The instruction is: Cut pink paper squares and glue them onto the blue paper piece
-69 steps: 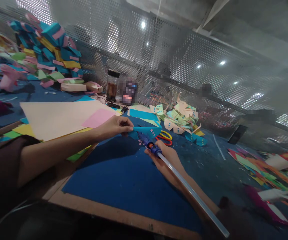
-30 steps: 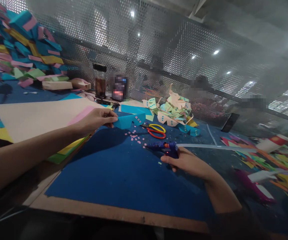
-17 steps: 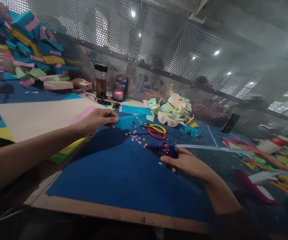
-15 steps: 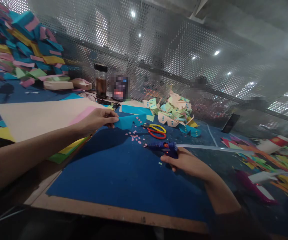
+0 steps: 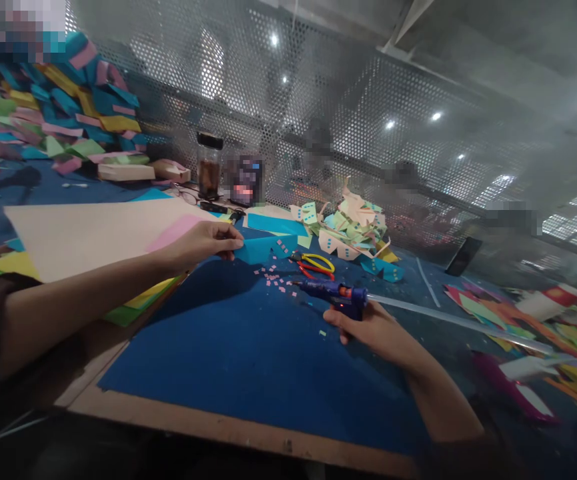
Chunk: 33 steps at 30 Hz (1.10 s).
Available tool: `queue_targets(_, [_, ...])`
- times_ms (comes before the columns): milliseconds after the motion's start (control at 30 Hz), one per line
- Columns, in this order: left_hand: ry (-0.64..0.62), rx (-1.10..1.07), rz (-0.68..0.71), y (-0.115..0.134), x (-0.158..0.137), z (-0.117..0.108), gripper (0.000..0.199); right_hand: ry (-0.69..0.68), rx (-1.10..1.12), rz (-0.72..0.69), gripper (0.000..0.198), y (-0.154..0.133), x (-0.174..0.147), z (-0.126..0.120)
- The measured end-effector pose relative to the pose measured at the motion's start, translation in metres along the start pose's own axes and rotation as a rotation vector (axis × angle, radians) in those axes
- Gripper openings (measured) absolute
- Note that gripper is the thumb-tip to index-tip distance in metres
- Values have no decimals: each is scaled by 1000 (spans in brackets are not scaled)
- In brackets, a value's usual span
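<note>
Between thumb and fingers, my left hand pinches the left end of a blue paper cutout with small pink squares stuck on its right part. My right hand is wrapped round the handle of a dark blue glue gun, whose nozzle points left. A long clear glue stick sticks out of its back. Loose pink paper squares lie scattered on the blue mat near the nozzle. Scissors with yellow and red handles lie just beyond the gun.
Large paper sheets are stacked at the left. A heap of cut paper pieces lies at the back, near a lidded jar. A magenta and white tool, a paper cup and coloured scraps sit at the right.
The glue gun's front has tipped upward and its glue stick now slopes down to the right. The left hand still pinches the blue paper. The whole view has shifted slightly.
</note>
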State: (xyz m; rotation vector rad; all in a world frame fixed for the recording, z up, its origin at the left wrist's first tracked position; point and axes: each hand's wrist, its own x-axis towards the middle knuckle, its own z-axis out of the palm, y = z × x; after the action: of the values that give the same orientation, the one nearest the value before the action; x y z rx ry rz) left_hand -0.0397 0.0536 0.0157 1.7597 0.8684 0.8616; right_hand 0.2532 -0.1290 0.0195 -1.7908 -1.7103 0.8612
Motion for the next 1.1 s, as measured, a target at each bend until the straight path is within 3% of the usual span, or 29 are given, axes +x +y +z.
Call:
queue_targets(233, [-48, 3, 9, -5, 1, 0, 19, 24, 17, -39, 40, -7, 4, 13])
queue_targets(633, [-235, -101, 71, -13, 0, 1, 19, 85, 34, -177, 38, -36, 27, 35])
queue_targets(1100, [-276, -169, 32, -9, -3, 8, 18, 102, -82, -135, 42, -41, 25, 47])
